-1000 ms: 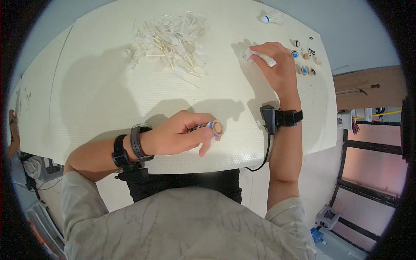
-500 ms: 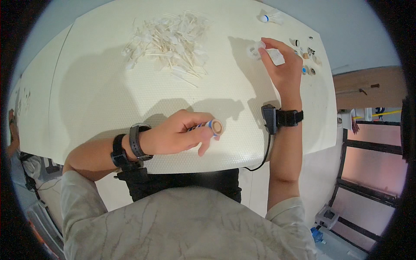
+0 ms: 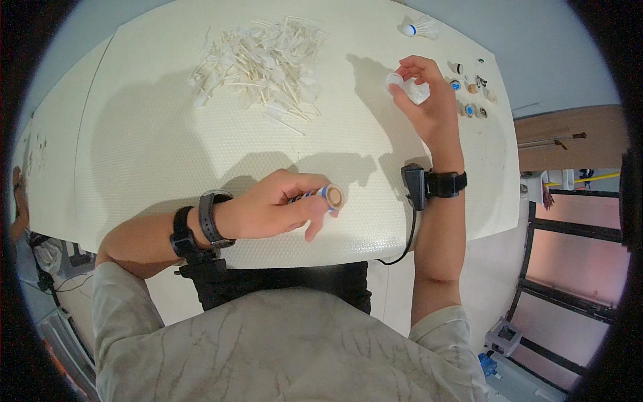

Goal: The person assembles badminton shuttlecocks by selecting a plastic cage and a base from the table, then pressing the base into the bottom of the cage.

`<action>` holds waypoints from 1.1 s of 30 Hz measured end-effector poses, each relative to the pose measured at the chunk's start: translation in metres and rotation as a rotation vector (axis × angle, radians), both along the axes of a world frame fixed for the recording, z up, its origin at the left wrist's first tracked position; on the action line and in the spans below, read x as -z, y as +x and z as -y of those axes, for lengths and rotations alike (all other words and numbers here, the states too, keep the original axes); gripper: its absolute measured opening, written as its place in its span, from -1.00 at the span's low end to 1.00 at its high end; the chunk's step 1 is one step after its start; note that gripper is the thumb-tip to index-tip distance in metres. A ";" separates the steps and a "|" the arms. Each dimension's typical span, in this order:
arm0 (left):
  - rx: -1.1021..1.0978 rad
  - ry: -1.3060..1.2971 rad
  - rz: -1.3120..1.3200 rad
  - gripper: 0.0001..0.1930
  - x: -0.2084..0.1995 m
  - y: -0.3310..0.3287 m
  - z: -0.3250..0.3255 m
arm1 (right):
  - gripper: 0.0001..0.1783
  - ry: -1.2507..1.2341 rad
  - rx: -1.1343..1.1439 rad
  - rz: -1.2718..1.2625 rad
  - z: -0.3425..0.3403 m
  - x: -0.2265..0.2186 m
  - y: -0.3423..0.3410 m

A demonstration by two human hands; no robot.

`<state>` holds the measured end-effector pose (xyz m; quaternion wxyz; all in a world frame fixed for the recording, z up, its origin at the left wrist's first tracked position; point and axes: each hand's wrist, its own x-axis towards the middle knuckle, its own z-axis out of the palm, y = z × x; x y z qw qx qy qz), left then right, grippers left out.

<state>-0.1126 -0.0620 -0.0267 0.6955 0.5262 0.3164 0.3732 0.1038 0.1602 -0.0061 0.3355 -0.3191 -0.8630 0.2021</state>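
My left hand (image 3: 284, 204) is closed around a short roll (image 3: 333, 196) with blue-and-white stripes and a tan ring on its end, held above the near part of the table. My right hand (image 3: 429, 100) is at the far right of the table, thumb and fingertips curled about a small clear round plastic piece (image 3: 394, 82). Beside that piece, partly behind the hand, lies another clear plastic piece (image 3: 420, 93); whether the two are joined I cannot tell. To the right of this hand are several small round pieces, one a blue-centred disc (image 3: 455, 85).
A loose heap of white feathers (image 3: 261, 63) covers the far middle of the white table (image 3: 147, 134). A shuttlecock (image 3: 410, 30) with a blue band lies at the far right edge. From the black device (image 3: 415, 184) on my right wrist a cable runs down past the table edge.
My right hand has shifted slightly nearer and to the left, and its fingers have turned the clear piece. A blue-centred disc beside it now shows more. The left hand stays put.
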 end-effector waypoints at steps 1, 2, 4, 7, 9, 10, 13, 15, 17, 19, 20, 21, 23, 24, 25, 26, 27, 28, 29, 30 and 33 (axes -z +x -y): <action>-0.001 -0.004 0.000 -0.72 0.000 0.000 0.000 | -0.58 0.001 0.000 0.000 -0.001 0.002 0.000; 0.000 -0.004 0.000 -0.72 0.000 0.000 0.000 | -0.55 0.004 -0.014 -0.006 -0.003 0.004 0.000; 0.000 -0.023 -0.003 -0.72 0.001 0.000 0.000 | -0.52 0.007 -0.028 -0.012 -0.005 0.007 0.001; -0.001 -0.025 -0.005 -0.72 0.001 0.000 0.001 | -0.48 -0.044 -0.050 -0.064 -0.007 0.009 0.001; -0.002 -0.016 -0.003 -0.72 0.000 0.000 0.000 | -0.48 -0.069 -0.047 -0.090 -0.009 0.011 0.002; -0.003 -0.007 -0.001 -0.73 0.000 0.000 0.000 | -0.48 -0.069 -0.047 -0.091 -0.009 0.012 0.002; -0.004 0.005 -0.009 -0.73 0.000 -0.001 0.000 | -0.49 -0.046 -0.059 -0.079 -0.008 0.013 0.001; 0.001 0.001 -0.005 -0.73 0.000 0.000 0.000 | -0.47 -0.018 -0.040 0.008 -0.008 0.016 0.003; 0.002 -0.004 0.000 -0.72 0.003 0.000 0.000 | -0.51 -0.028 -0.048 0.027 -0.005 0.013 0.004; 0.014 0.084 -0.023 -0.53 0.010 -0.001 0.000 | -0.55 -0.038 -0.059 0.047 -0.004 0.012 0.002; 0.016 0.084 -0.023 -0.53 0.010 0.000 0.000 | -0.60 0.036 -0.098 0.066 -0.005 0.011 0.004; 0.016 0.085 -0.008 -0.54 0.011 0.000 -0.001 | -0.65 0.110 -0.136 0.084 -0.006 0.010 0.005; 0.015 0.085 0.008 -0.54 0.012 0.000 -0.001 | -0.69 0.079 -0.111 0.095 -0.004 0.003 0.005; 0.014 0.088 0.016 -0.55 0.012 0.000 -0.001 | -0.73 0.048 -0.087 0.106 -0.002 0.000 0.004; 0.013 0.091 0.024 -0.55 0.013 -0.001 -0.001 | -0.73 0.047 -0.090 0.106 -0.002 0.001 0.004; 0.011 0.090 0.023 -0.55 0.012 0.000 -0.001 | -0.72 -0.002 -0.096 0.083 -0.002 0.001 0.005; 0.009 0.088 0.018 -0.55 0.011 0.000 -0.001 | -0.71 -0.051 -0.102 0.061 -0.003 0.002 0.007; 0.006 0.086 0.012 -0.55 0.010 0.001 -0.001 | -0.71 -0.051 -0.104 0.061 -0.003 0.003 0.008; 0.003 0.086 0.011 -0.55 0.010 0.001 -0.001 | -0.71 -0.106 -0.067 0.078 -0.003 0.004 0.007; 0.003 0.084 0.009 -0.55 0.009 0.001 -0.001 | -0.71 -0.160 -0.029 0.095 -0.003 0.004 0.006; 0.001 0.081 -0.004 -0.54 0.009 0.000 -0.001 | -0.71 -0.189 0.045 0.136 0.004 -0.006 0.005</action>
